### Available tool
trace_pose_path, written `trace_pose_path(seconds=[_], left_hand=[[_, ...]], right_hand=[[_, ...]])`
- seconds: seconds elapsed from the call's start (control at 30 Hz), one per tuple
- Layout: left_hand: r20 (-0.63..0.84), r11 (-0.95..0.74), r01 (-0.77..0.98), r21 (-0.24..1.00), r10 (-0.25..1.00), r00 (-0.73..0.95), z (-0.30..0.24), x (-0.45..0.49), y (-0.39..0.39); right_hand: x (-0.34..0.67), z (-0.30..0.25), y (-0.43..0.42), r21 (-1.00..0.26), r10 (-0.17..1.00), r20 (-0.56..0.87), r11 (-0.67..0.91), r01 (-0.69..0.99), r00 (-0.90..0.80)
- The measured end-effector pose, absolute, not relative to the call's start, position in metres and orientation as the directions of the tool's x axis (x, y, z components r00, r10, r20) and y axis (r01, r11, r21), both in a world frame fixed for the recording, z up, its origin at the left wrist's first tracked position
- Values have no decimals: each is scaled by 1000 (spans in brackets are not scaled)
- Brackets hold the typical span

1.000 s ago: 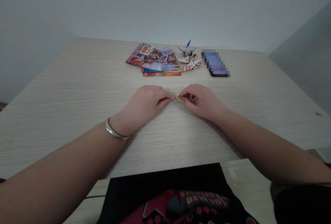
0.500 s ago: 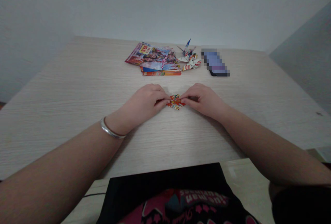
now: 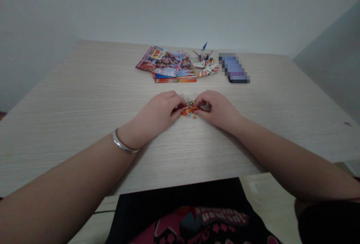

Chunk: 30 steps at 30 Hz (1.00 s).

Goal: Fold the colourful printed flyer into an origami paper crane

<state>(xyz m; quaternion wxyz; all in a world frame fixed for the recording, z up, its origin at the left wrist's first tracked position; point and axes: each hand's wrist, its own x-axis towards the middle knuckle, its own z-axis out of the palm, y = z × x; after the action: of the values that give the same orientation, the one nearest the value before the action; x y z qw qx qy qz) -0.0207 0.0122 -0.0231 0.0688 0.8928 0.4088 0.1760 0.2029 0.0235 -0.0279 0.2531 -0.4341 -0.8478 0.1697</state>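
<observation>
A small folded piece of patterned paper (image 3: 190, 113), orange, red and white, lies between my hands at the middle of the table. My left hand (image 3: 165, 110) pinches its left side between thumb and fingers. From the other side, my right hand (image 3: 216, 107) grips the paper's right part, thumb in front and fingers curled behind. Parts of the paper are hidden under the fingertips. A silver bangle (image 3: 123, 144) circles my left wrist.
Behind my hands, a stack of colourful printed sheets (image 3: 165, 62) sits on the pale wooden table (image 3: 84, 86). Beside it are folded paper cranes (image 3: 206, 64), then a phone (image 3: 234, 69) with a blurred screen. A wall (image 3: 180, 7) rises behind the table.
My right fingers have shifted slightly left and curled more over the paper. The paper's middle now shows a raised orange fold. The things at the back have not moved.
</observation>
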Motion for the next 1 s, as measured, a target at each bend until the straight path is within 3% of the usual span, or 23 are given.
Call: trace_pose_path(seconds=[0.13, 0.37, 0.6, 0.73, 1.0], left_hand=[[268, -608, 720, 334, 794, 546, -24, -20, 11], [286, -649, 714, 263, 759, 584, -30, -23, 13], [274, -630, 729, 268, 775, 569, -30, -22, 13], [291, -625, 700, 346, 780, 554, -30, -22, 12], [270, -623, 682, 383, 782, 562, -31, -23, 13]], right_hand=[[200, -30, 21, -608, 865, 262, 492, 623, -427], [200, -33, 22, -598, 876, 255, 475, 646, -409], [197, -35, 22, -710, 877, 234, 449, 543, -419], [199, -36, 22, -648, 850, 319, 518, 558, -419], [198, -33, 22, -533, 828, 261, 552, 641, -496]])
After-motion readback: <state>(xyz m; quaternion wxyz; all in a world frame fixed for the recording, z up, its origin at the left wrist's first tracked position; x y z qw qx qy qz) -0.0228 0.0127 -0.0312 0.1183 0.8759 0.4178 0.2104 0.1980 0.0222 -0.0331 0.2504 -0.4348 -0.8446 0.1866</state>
